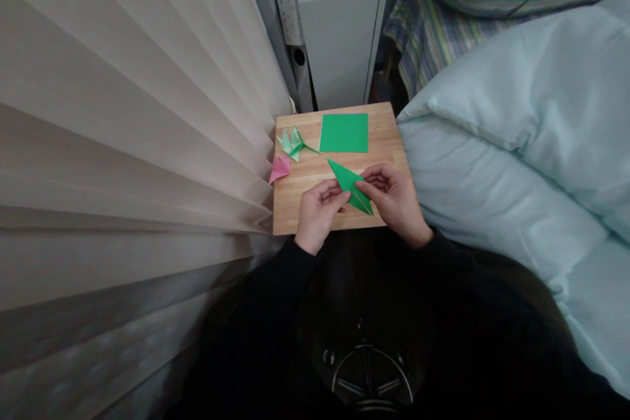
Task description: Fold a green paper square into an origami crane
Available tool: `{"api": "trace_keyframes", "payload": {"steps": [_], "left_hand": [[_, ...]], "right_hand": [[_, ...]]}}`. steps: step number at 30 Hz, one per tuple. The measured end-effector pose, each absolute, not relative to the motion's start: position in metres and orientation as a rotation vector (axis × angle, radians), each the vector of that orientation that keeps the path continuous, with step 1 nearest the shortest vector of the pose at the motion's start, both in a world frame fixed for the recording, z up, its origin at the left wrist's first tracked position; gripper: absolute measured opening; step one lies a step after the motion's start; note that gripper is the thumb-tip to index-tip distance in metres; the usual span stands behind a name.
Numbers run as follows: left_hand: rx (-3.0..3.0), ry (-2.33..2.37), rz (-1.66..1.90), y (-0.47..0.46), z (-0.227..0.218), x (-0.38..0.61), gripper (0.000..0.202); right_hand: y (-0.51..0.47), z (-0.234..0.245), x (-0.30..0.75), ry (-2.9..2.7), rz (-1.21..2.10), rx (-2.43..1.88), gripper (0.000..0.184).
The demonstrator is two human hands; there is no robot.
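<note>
A sheet of green origami paper point(345, 175), folded into a long pointed diamond, is held between my two hands just over the wooden board. My left hand point(319, 211) pinches its lower left edge, thumb on top. From the right, my right hand point(394, 199) grips the other edge with its thumb pressed on the paper near the middle crease. One tip points up and left, the other down and right. Some fingers are hidden beneath the paper.
On the wooden board point(298, 210) lie a flat green paper square point(344, 132), a green folded paper piece with a thin stem point(294, 143) and a pink folded piece point(280, 168). A pleated curtain point(197, 111) borders the left, a pale blue quilt point(492, 144) the right, a white cabinet point(339, 39) the far side.
</note>
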State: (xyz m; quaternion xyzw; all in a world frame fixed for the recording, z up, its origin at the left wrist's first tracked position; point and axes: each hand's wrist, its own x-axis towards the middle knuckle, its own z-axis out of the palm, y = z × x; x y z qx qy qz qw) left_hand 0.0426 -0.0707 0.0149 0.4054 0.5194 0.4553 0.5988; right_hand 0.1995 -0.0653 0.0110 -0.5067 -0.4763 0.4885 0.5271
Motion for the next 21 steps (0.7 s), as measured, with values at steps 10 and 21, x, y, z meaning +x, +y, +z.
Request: {"api": "trace_keyframes", "payload": {"steps": [10,21], "left_hand": [[0.985,1.128,0.976,-0.058,0.019,0.025,0.039],[0.888,0.902,0.742,-0.052,0.041,0.006,0.056]], "right_hand": [[-0.068,0.016,0.208,-1.36,1.279,-1.149,0.066],[-0.064,0.031,0.226,-1.28,1.644,-0.991,0.038]]}}
